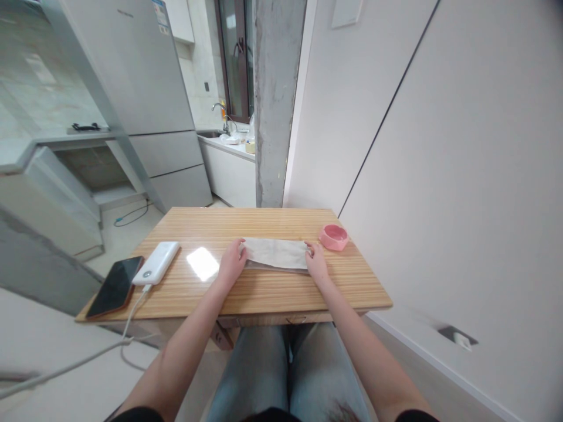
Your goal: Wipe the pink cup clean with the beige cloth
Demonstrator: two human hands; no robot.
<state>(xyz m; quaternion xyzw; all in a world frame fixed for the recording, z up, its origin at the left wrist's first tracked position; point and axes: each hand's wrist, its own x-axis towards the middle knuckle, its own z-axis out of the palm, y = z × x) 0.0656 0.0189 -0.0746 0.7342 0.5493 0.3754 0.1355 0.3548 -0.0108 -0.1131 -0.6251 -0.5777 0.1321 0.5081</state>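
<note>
Both hands reach forward over a wooden table (272,293), one at each short end of a folded pale cloth (275,253); the left hand (233,259) has its thumb and fingers closed on the cloth's left end, and the right hand (316,262) pinches the right end near its far corner; how firmly either one grips, I cannot tell; the cloth lies on the tabletop between them, its long axis running left to right, straight across in front of the person, so that neither hand is clearly nearer to its middle; a thin darker strip shows along its near edge, perhaps a lower layer or a shadow; just beyond the right hand and to its right stands a pink dish (334,246), apart from the cloth and close to the table's right edge, its hollow showing the same pink as its wall; on the other side, well apart from the left hand, lies a white power bank (157,262), with a dark-screened phone (115,286) just beside it and a white cable (138,303) running from its near end over the table's front edge; beyond the table, a sink (211,133) sits by a curved faucet (226,120), what its basin holds being too small to tell
</note>
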